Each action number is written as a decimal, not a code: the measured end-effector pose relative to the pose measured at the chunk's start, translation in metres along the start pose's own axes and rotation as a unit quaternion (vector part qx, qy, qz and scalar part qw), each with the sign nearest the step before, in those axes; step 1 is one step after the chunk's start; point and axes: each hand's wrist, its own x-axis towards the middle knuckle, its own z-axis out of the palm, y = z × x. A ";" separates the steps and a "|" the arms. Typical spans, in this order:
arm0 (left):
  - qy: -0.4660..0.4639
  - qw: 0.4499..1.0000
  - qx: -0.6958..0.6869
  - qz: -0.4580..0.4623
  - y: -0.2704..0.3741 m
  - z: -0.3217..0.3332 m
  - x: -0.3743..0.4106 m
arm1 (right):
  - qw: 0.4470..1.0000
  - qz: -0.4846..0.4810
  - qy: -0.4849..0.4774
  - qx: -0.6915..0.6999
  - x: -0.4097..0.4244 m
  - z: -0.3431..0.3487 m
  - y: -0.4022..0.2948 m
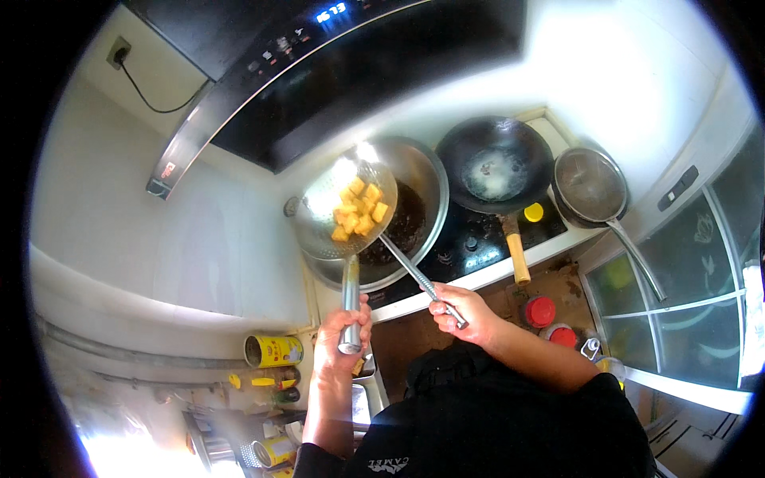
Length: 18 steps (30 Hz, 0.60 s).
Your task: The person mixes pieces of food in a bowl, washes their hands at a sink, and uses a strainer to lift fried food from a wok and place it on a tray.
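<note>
My left hand (346, 331) is closed round the metal handle of a perforated strainer ladle (317, 230). Golden fried cubes (360, 209), perhaps tofu, lie in its bowl, above the left part of a large steel wok (439, 179). Dark liquid (409, 209) shows in this wok. My right hand (463, 313) grips a long metal utensil (412, 269), whose far end reaches the strainer's right edge; that end is partly hidden. To the right, a dark wok (448, 143) with a wooden handle holds a little pale, cloudy liquid.
Both woks stand on a black glass cooktop (472, 242) under a range hood (358, 77). A fine-mesh strainer (590, 185) rests on a pot at the right. Near the cooktop's front edge is a yellow cap (534, 212). Red-lidded jars (540, 312) stand lower right, yellow cans (274, 351) lower left.
</note>
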 end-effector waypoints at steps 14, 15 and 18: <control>-0.161 0.977 0.116 -0.083 -0.089 0.169 0.024 | 0.974 -0.186 0.091 -0.086 -0.204 0.002 -0.067; -0.189 0.972 0.105 -0.094 -0.101 0.187 0.032 | 0.968 -0.212 0.109 -0.082 -0.221 -0.001 -0.073; -0.242 0.957 0.094 -0.130 -0.146 0.232 0.063 | 0.942 -0.275 0.174 -0.085 -0.266 -0.007 -0.090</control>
